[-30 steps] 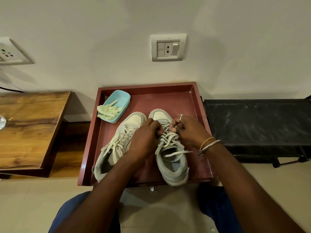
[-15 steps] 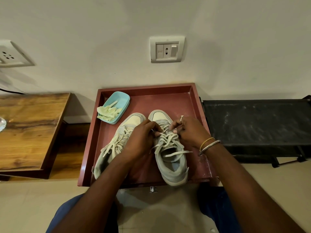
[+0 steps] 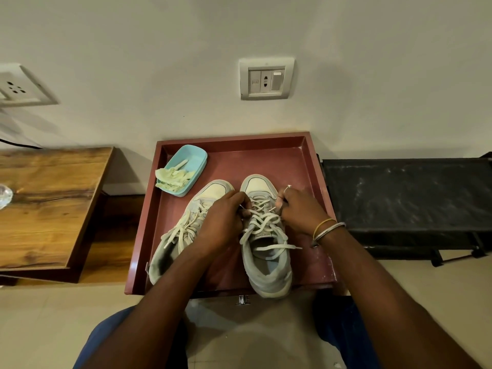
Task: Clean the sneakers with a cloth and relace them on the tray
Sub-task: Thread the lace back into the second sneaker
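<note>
- Head view: the left grip [image 3: 223, 217] and right grip [image 3: 300, 209] each pinch a strand of the off-white flat lace [image 3: 262, 222] near the toe-end eyelets, probably to draw the lacing snug
- Between the grips, the pale grey canvas sneaker [image 3: 269, 267] sits on the square maroon tray [image 3: 234, 138] with its heel toward the wrists and its eyelets facing up
- Just outside the left grip lies the second pale sneaker [image 3: 213, 189], laces loose
- Beyond the left grip, a crumpled yellow-green cloth [image 3: 173, 178] rests in a light blue plastic dish [image 3: 197, 158], within reach
</note>
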